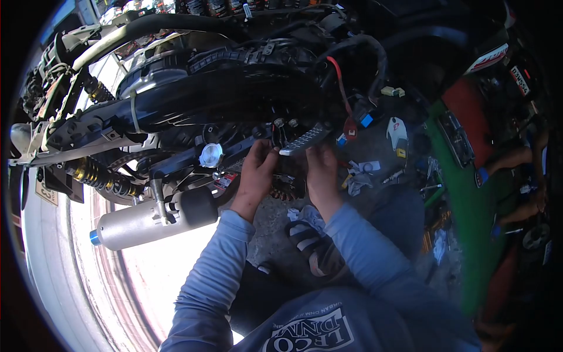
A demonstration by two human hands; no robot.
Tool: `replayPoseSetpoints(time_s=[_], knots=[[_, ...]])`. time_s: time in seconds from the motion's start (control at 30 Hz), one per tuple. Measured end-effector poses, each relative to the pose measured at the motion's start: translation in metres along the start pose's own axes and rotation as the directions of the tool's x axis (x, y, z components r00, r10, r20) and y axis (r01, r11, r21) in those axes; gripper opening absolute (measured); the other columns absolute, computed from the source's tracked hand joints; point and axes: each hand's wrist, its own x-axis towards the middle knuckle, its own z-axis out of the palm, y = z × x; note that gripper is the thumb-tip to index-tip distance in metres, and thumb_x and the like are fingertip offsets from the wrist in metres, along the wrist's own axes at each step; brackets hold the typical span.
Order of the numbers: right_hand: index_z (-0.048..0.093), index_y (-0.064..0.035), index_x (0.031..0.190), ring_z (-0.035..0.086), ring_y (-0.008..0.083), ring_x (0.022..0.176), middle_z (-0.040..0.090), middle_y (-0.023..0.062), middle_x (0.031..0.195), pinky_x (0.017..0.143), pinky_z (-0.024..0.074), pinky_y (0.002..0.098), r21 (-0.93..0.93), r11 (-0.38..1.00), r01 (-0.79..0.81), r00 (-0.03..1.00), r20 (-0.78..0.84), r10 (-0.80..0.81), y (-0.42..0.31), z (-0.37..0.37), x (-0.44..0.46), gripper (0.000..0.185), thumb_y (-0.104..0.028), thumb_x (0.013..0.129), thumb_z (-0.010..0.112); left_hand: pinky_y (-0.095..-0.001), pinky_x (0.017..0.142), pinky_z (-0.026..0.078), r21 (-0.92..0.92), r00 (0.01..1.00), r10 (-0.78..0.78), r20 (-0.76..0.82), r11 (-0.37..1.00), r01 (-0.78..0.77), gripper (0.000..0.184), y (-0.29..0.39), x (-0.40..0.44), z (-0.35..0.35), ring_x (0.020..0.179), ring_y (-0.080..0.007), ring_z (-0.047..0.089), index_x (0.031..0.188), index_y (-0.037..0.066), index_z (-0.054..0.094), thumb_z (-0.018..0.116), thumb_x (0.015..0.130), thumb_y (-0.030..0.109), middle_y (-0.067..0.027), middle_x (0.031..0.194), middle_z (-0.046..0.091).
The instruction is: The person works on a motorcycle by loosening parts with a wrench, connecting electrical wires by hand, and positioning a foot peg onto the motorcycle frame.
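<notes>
A ridged grey metal plate [306,139] slants below the black frame tube of a partly stripped scooter [223,94]. At its left end is my left hand [256,176], thumb and fingers pinched together close to thin black wires; what lies between the fingertips is hidden. My right hand [323,176] has its fingers curled against the plate's lower edge. Two bolt heads [286,122] show on the frame just above the plate. Left of my left hand, a round silver cover [211,155] sits on the engine side.
A grey exhaust muffler [158,218] juts out at lower left, beside a gold-spring shock absorber [102,178]. A red cable [340,85] hangs at right. Tools and rags lie on the floor by a green mat [469,234]. Another person's arms [510,161] reach in at far right.
</notes>
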Motion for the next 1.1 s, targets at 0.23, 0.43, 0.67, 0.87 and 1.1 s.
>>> replayPoseSetpoints(time_s=[0.23,0.43,0.67,0.87,1.1], knots=[[0.053,-0.0042,0.119,0.062,0.0221,0.092,0.064,0.0120,0.110,0.082,0.0483,0.0360,-0.392,0.821,0.415,0.910,0.182,-0.373,-0.002,0.022,-0.001,0.025,-0.008,0.094,0.055,-0.0245,0.071,0.044,-0.005,1.000,-0.008,0.022,1.000,0.008,0.020,-0.006,0.002,-0.007,0.077,-0.0111,0.054,0.112,0.002,0.057,0.056,0.095,0.012,-0.0050,0.089,0.062],[0.055,-0.0047,0.118,0.057,0.0291,0.104,0.061,0.0158,0.116,0.088,0.0457,0.0393,-0.837,-0.092,0.540,0.771,0.536,-0.344,-0.023,0.038,-0.027,0.033,-0.009,0.086,0.061,-0.0237,0.066,0.044,0.056,0.997,0.067,-0.023,0.996,-0.066,0.020,-0.010,0.005,-0.005,0.073,-0.0113,0.055,0.110,0.002,0.058,0.058,0.091,0.009,-0.0055,0.087,0.063],[0.058,-0.0050,0.117,0.051,0.0322,0.111,0.060,0.0157,0.115,0.089,0.0424,0.0388,-0.857,-0.158,0.490,0.806,0.515,-0.292,-0.029,0.032,-0.030,0.033,-0.010,0.085,0.062,-0.0238,0.060,0.043,0.126,0.988,0.100,-0.122,0.988,-0.084,0.017,-0.009,0.005,0.000,0.065,-0.0113,0.053,0.103,0.002,0.061,0.062,0.089,0.011,-0.0059,0.079,0.062],[0.060,-0.0053,0.117,0.055,0.0271,0.107,0.061,0.0135,0.115,0.087,0.0422,0.0338,-0.726,0.257,0.637,0.764,0.551,-0.336,-0.011,0.000,0.004,0.031,-0.017,0.089,0.061,-0.0241,0.059,0.043,0.220,0.985,0.094,-0.144,0.973,-0.061,0.015,-0.007,0.009,0.000,0.063,-0.0115,0.053,0.098,0.001,0.061,0.064,0.089,0.013,-0.0051,0.075,0.061],[0.063,-0.0043,0.113,0.060,0.0184,0.100,0.064,0.0101,0.113,0.085,0.0446,0.0309,-0.063,0.974,-0.216,0.971,0.089,0.221,-0.010,0.007,0.013,0.027,-0.021,0.093,0.059,-0.0251,0.058,0.043,0.287,0.973,0.147,-0.179,0.954,-0.092,0.016,-0.005,0.010,0.004,0.061,-0.0125,0.052,0.096,0.000,0.061,0.065,0.087,0.014,-0.0050,0.073,0.060]])
